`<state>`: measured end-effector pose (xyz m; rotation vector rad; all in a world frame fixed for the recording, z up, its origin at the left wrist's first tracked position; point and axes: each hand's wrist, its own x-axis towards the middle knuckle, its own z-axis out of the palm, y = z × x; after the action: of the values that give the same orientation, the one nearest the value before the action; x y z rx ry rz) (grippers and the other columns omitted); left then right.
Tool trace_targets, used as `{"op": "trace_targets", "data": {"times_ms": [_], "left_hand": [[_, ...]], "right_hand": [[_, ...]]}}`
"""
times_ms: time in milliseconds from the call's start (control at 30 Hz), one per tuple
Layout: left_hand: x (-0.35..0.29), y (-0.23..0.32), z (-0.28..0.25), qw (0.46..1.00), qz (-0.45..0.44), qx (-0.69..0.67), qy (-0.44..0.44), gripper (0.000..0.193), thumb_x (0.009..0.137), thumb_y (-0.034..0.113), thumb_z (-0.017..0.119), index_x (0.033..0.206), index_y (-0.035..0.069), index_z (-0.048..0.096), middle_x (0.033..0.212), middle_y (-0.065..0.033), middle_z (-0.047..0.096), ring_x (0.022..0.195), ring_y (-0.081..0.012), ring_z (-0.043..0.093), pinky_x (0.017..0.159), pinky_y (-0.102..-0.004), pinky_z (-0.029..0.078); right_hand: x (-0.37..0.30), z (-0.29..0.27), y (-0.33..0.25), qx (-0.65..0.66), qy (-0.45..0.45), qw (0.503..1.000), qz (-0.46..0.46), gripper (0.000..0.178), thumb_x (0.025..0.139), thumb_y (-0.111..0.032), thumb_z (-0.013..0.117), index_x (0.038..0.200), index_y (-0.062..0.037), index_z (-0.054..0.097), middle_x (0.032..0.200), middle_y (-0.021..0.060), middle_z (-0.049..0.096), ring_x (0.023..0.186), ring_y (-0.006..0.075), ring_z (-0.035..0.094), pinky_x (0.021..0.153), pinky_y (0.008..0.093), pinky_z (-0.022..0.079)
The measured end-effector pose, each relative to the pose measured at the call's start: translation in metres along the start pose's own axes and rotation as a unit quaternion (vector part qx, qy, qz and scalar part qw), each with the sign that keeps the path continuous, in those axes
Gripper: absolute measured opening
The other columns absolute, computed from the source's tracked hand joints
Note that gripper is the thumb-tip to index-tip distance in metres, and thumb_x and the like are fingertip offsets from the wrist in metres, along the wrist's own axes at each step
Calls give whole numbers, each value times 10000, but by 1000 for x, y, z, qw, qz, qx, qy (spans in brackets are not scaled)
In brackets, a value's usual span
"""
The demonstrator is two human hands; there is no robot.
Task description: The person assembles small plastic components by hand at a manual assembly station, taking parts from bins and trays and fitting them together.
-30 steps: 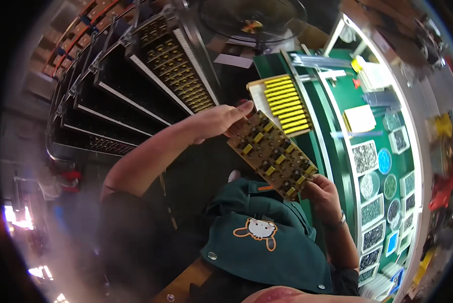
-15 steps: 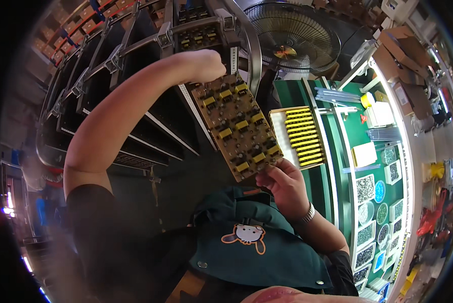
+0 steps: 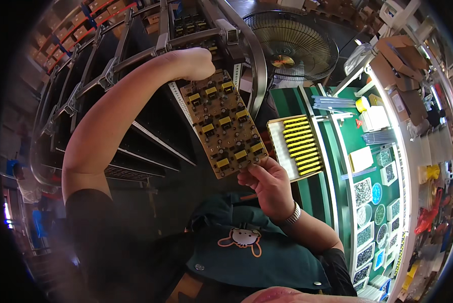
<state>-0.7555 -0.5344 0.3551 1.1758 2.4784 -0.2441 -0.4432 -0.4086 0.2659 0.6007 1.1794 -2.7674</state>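
Observation:
A brown circuit board (image 3: 230, 132) with rows of yellow-wrapped parts and small dark cylinders is held tilted between my two hands, beside a slotted metal rack. My right hand (image 3: 268, 183) pinches its near edge, thumb on top. Bent at the wrist, my left hand (image 3: 198, 63) is closed at the board's far edge; its fingertips are hidden behind the hand. The metal rack (image 3: 105, 78) has dark panels and white numbered strips, and more populated boards (image 3: 190, 24) sit at its far end.
Right of the board, a shallow box (image 3: 278, 146) holds rows of yellow parts on the green workbench (image 3: 287, 98). Farther right are bins of small components (image 3: 363, 192) and bundled clear tubes (image 3: 332, 102). A large black fan (image 3: 292, 45) stands beyond the rack.
The board and both hands have shifted a little to the left, toward the rack. Both hands keep their places at the board's edges.

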Motion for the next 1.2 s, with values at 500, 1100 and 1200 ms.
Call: {"op": "trace_targets", "data": {"times_ms": [500, 1100, 1200], "left_hand": [[8, -23, -1, 977, -129, -166, 35, 357, 805, 136, 452, 948, -133, 637, 959, -227, 690, 822, -371, 605, 784, -446, 496], [-48, -7, 0, 928, 105, -80, 349, 252, 774, -82, 568, 956, -11, 726, 931, -128, 656, 851, -298, 619, 799, -363, 541], [-52, -3, 8, 934, 110, -43, 336, 322, 763, -140, 555, 989, 4, 732, 1014, -109, 643, 921, -272, 598, 861, -359, 521]], "right_hand": [[32, 26, 2, 26, 6, 1000, 6, 89, 955, -45, 577, 1030, 1, 560, 949, 144, 664, 817, 223, 668, 798, 331, 551], [47, 40, -1, 38, -5, 999, -9, 100, 957, -49, 589, 1037, 8, 571, 964, 143, 670, 829, 223, 670, 805, 338, 556], [51, 40, -1, 38, -4, 999, -14, 102, 960, -52, 591, 1038, 11, 574, 959, 140, 672, 829, 219, 672, 802, 333, 559]]}}
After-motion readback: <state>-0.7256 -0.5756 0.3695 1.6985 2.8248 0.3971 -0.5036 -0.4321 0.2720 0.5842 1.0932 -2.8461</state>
